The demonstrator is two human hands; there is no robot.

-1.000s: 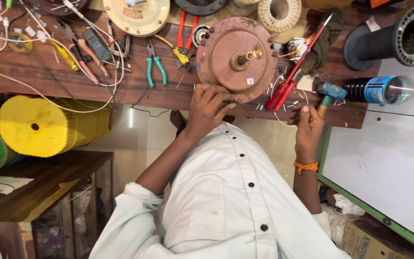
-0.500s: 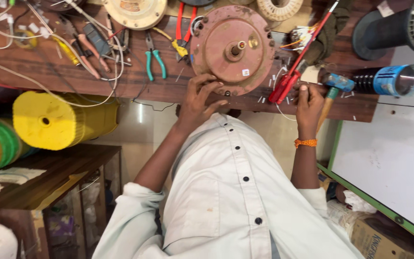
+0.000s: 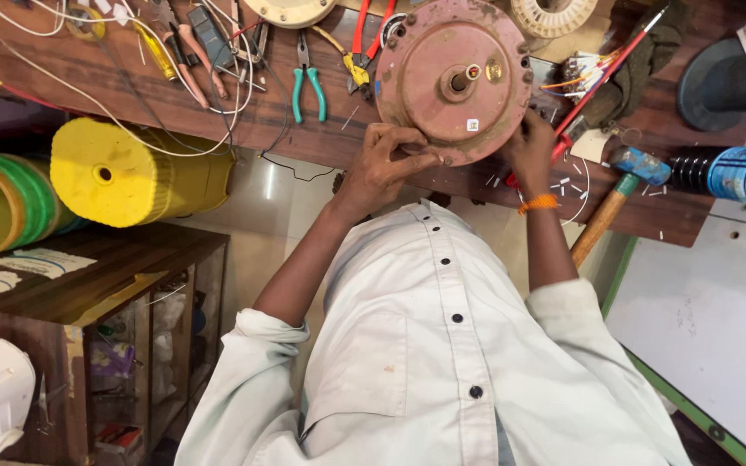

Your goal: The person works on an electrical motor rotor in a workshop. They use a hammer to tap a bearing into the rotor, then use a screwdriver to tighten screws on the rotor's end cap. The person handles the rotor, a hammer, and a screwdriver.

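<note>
A round, pinkish-red motor housing [image 3: 442, 112] with a centre shaft lies on the wooden workbench [image 3: 62, 82]. My left hand [image 3: 386, 164] grips its lower left rim with the fingers curled over the edge. My right hand [image 3: 528, 151], with an orange band at the wrist, holds the lower right rim. A hammer [image 3: 619, 185] with a blue head and wooden handle lies just right of my right hand. A red-handled screwdriver [image 3: 615, 73] rests beside the housing.
Green-handled pliers [image 3: 308, 82], red-handled pliers [image 3: 364, 39], other tools and loose wires lie left of the housing. A ribbed black part with a blue cylinder [image 3: 731, 173] lies at right. Yellow [image 3: 131, 173] and green [image 3: 2, 203] spools sit at left above a wooden shelf [image 3: 88, 285]. A white board [image 3: 710, 319] lies lower right.
My right hand has left the bench edge near the hammer and moved left onto the housing's rim. My left hand stays on the rim.
</note>
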